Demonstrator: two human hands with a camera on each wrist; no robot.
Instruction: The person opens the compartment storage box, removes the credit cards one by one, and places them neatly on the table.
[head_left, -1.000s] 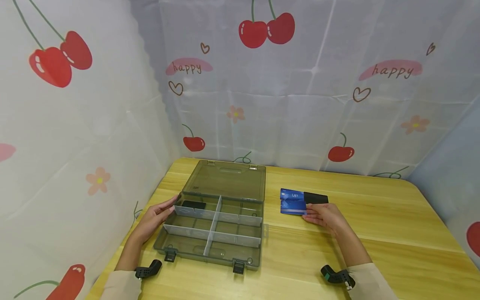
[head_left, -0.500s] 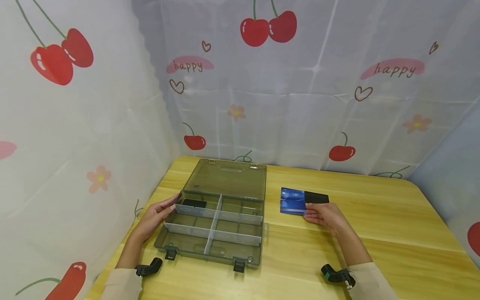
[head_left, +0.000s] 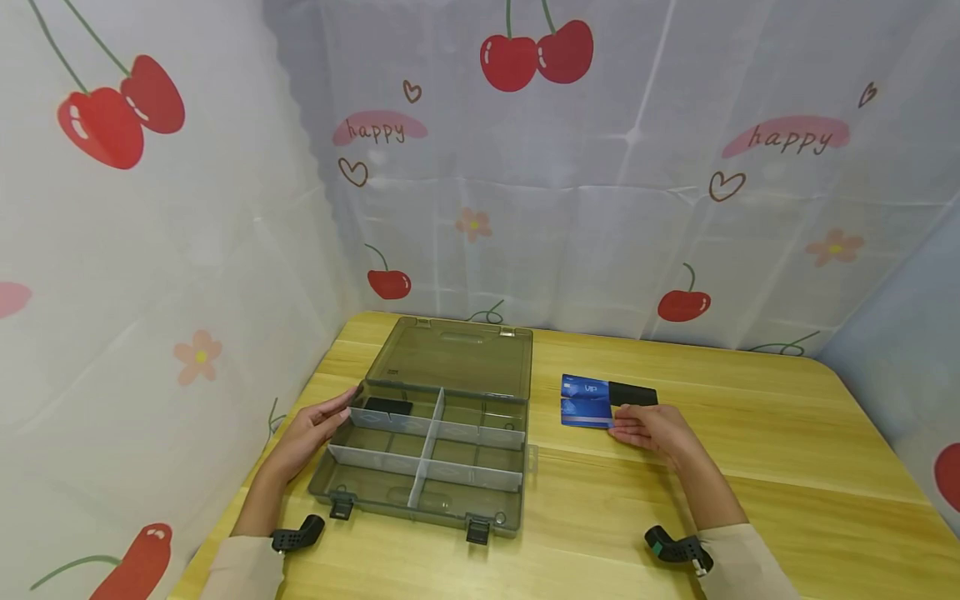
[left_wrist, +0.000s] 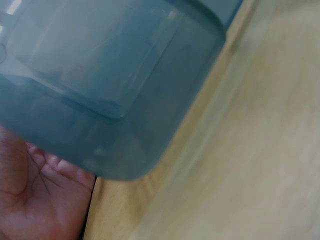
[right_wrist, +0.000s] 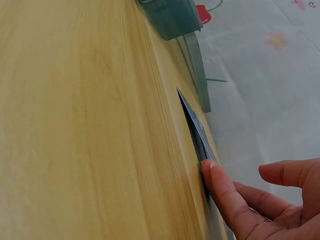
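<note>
My left hand (head_left: 303,442) rests along the left side of a translucent grey-green compartment box (head_left: 472,500), its thumb at the rim. The lid (head_left: 453,358) lies back, and white dividers split the inside. A flat black item (head_left: 388,407) lies in the far-left compartment. To the right, a blue card marked VIP (head_left: 587,388), a second blue card (head_left: 585,412) and a black card-like piece (head_left: 632,394) lie together. My right hand (head_left: 652,432) touches the second blue card at its right edge; in the right wrist view the thumb (right_wrist: 285,172) stands apart from that card.
The wooden table (head_left: 750,433) extends around the box and cards. Two dark latches (head_left: 477,531) hang at the box's front edge. A cherry-print cloth (head_left: 540,233) hangs behind the table and along its sides.
My right hand has shifted very slightly to the right at the card's edge. The left hand, box and cards look the same, apart from a small camera shift.
</note>
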